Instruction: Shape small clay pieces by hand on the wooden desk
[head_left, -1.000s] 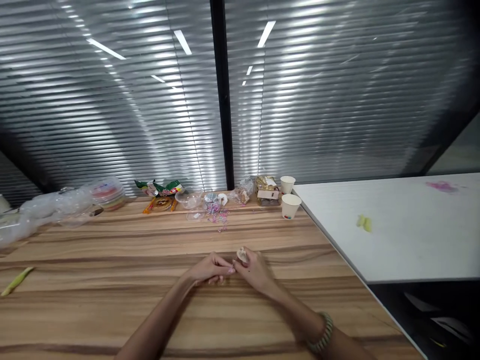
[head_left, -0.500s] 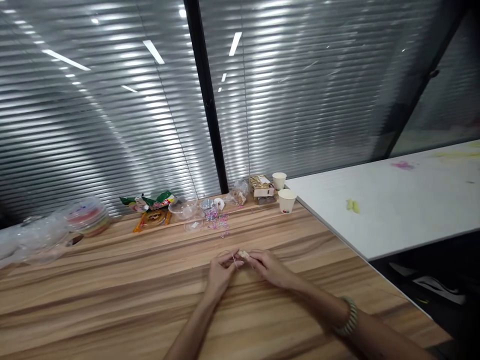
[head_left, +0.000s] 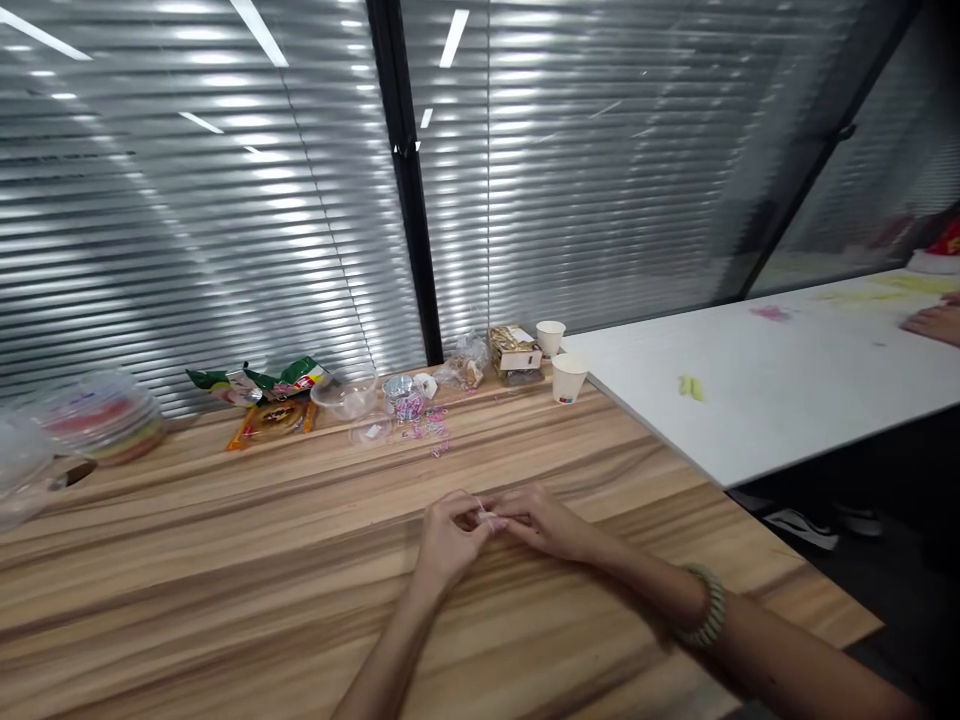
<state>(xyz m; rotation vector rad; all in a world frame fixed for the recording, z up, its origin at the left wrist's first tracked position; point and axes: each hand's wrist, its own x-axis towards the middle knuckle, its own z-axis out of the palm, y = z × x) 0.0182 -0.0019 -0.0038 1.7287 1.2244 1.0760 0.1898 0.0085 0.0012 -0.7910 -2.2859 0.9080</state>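
The view has swung left since a second ago; both hands still meet over the same spot.
A small pale object [head_left: 486, 517], too tiny to identify, is pinched between the left hand [head_left: 448, 535] and right hand [head_left: 541, 520] on the striped wooden table [head_left: 225, 560], well nearer than the white paper cup [head_left: 568, 378].

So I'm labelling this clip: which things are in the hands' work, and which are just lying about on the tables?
In hand:
- left hand and right hand, fingertips together on a small pale item, too small to identify

Lying about:
- paper cups
- pink clips
- snack packets
- clear bowl
- small box
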